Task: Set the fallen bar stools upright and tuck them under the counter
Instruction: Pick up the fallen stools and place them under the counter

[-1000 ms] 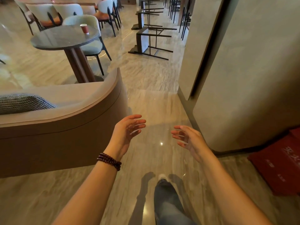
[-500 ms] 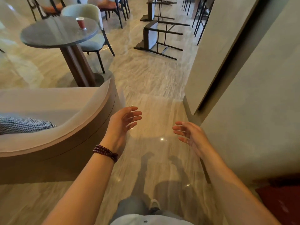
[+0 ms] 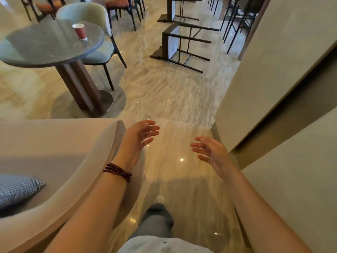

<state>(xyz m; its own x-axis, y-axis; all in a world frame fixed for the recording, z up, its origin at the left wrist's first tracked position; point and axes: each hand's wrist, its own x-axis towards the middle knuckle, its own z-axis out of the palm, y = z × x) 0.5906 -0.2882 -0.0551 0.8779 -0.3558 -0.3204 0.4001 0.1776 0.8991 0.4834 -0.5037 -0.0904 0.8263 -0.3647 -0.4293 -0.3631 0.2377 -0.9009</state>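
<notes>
Two black-framed bar stools lie on their sides on the marble floor ahead. The nearer fallen stool (image 3: 175, 45) has its seat to the left and legs pointing right. A second fallen stool (image 3: 173, 10) lies just beyond it. More stools (image 3: 235, 19) stand upright at the top right by the counter side. My left hand (image 3: 140, 136), with a bead bracelet on the wrist, and my right hand (image 3: 211, 154) are both held out in front of me, fingers apart, holding nothing, well short of the stools.
A curved beige sofa (image 3: 54, 161) with a checked cushion (image 3: 18, 190) is close on my left. A round table (image 3: 45, 46) carries a red paper cup (image 3: 79, 31), with chairs (image 3: 94, 33) behind it. Grey wall panels (image 3: 273, 79) line my right. The aisle between them leads to the stools.
I have walked forward along the aisle; the fallen stools, table and sofa end are nearer. My hands stay out in front, fingers apart and empty.
</notes>
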